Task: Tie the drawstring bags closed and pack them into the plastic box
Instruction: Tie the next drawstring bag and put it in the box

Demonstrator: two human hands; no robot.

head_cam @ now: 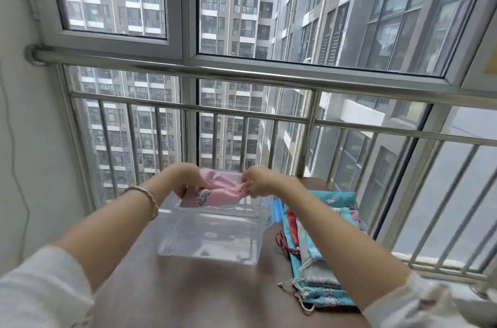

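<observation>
A: Where is the plastic box (209, 255)?
B: In the middle of the brown table (204, 298). A pile of drawstring bags (320, 274) lies by the table's right edge.
A: And the pink bag (220, 192)?
B: It is held up over the box's far side, lying sideways, left to right. The left hand (188, 180) grips its flat end. The right hand (258, 181) pinches the bunched mouth end. I think the bag just needs to go straight down.
</observation>
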